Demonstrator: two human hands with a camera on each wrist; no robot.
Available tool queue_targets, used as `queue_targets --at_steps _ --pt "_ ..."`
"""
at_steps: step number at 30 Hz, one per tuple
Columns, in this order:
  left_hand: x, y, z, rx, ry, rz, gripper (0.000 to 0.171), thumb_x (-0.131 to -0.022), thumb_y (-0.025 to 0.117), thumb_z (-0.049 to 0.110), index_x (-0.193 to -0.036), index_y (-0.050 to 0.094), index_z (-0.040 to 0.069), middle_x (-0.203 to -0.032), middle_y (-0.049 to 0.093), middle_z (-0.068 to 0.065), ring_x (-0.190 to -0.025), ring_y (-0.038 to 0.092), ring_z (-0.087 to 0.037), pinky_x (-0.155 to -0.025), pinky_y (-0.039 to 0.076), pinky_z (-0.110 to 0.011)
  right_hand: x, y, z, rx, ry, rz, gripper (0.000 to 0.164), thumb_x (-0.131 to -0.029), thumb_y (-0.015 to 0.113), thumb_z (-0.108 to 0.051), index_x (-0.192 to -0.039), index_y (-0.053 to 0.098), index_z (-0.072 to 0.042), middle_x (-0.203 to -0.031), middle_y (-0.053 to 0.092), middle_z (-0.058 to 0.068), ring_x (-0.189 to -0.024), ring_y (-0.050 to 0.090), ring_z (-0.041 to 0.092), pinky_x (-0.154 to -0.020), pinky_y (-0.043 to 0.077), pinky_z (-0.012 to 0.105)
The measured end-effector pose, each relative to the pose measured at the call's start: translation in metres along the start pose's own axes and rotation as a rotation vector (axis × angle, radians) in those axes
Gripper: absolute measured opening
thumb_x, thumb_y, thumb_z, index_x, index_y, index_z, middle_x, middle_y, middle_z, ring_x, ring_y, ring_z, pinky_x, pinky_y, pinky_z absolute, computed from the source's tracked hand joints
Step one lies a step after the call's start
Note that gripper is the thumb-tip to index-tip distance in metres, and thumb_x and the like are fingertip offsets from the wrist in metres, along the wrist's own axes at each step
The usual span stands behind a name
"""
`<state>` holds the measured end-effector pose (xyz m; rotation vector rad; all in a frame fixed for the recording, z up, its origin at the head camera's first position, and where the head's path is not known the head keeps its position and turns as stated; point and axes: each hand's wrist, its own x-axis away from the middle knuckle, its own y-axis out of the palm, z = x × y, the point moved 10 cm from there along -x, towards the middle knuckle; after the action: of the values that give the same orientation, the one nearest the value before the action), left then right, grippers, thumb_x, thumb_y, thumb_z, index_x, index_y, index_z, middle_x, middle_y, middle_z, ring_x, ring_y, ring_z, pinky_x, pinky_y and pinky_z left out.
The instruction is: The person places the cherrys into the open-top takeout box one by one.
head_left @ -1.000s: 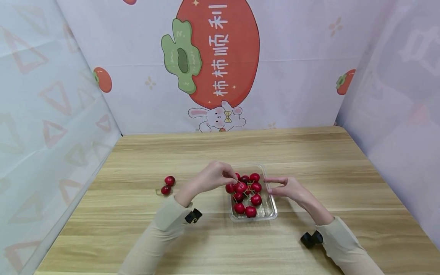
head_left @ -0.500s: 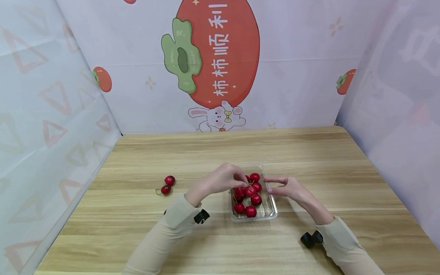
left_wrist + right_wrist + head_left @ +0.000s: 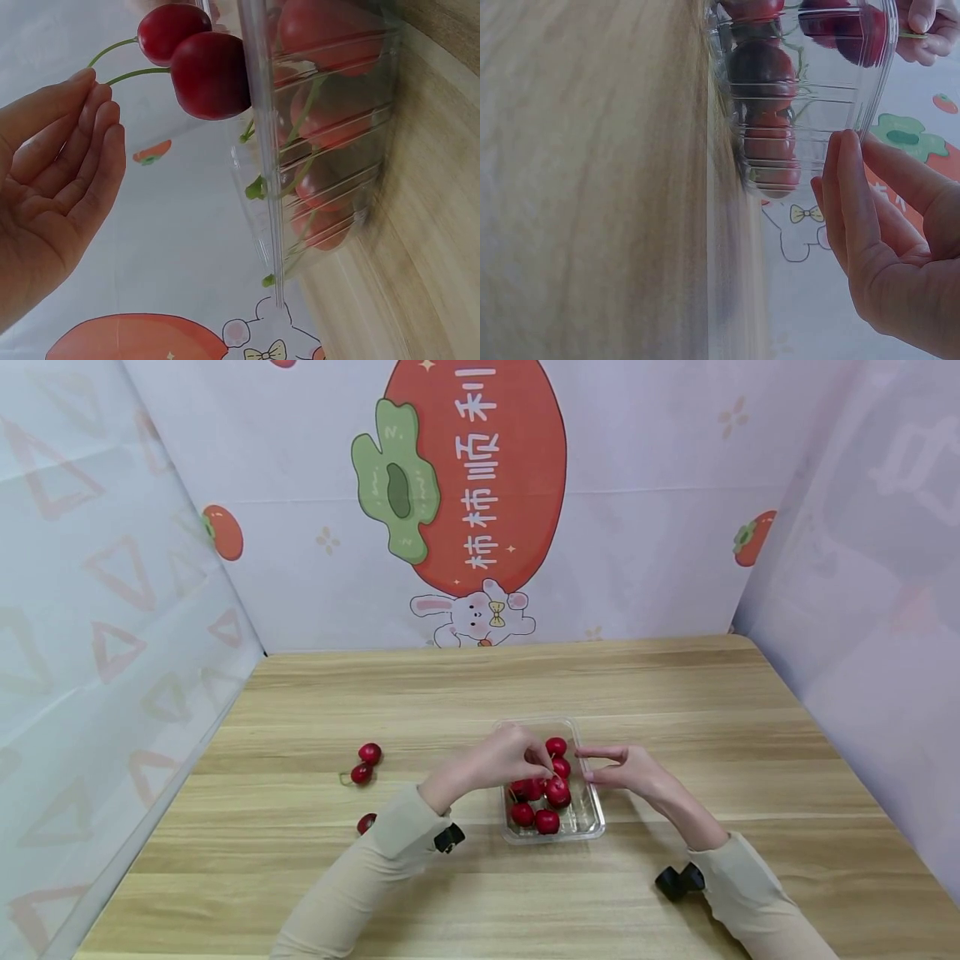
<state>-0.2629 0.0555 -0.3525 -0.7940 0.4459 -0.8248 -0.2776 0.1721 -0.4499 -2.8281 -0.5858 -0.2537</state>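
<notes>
Red cherry pair [image 3: 193, 54], stems [image 3: 139, 73] pinched in left hand [image 3: 56, 161], at clear box [image 3: 579, 817]'s mouth; right hand [image 3: 889, 281] touches box side, fingers straight; three cherries [image 3: 362, 774] on bench [image 3: 480, 893].

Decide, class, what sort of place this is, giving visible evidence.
Probably a makeshift filming booth: printed sheets enclose a wooden table on three sides, and black wrist-worn devices suggest cameras.

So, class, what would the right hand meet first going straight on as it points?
The clear container: the right hand has its fingertips at the rim, probably touching, though depth is unclear.
</notes>
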Motion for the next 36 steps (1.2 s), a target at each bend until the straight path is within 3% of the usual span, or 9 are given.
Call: queue_targets --at_steps 17,36 --pt "-0.01 0.015 0.0 -0.118 -0.043 -0.077 0.008 -0.079 0.066 0.013 -0.084 0.07 0.008 -0.079 0.066 0.002 -0.065 0.053 0.002 -0.06 0.043 -0.008 -0.001 0.0 -0.001 0.001 -0.001 0.007 0.048 -0.081 0.064 -0.014 -0.124 0.048 0.002 -0.125 0.047 0.019 -0.091 0.061 0.027 -0.083 0.047 0.033" --pt "-0.012 0.029 -0.003 -0.102 -0.02 -0.117 0.008 -0.079 0.067 0.013 -0.083 0.07 0.008 -0.079 0.066 0.003 -0.067 0.053 0.001 -0.062 0.042 -0.007 -0.001 0.001 0.001 -0.024 -0.008 0.0 0.049 -0.08 0.064 -0.012 -0.124 0.047 0.003 -0.126 0.046 0.021 -0.091 0.061 0.029 -0.079 0.049 0.033"
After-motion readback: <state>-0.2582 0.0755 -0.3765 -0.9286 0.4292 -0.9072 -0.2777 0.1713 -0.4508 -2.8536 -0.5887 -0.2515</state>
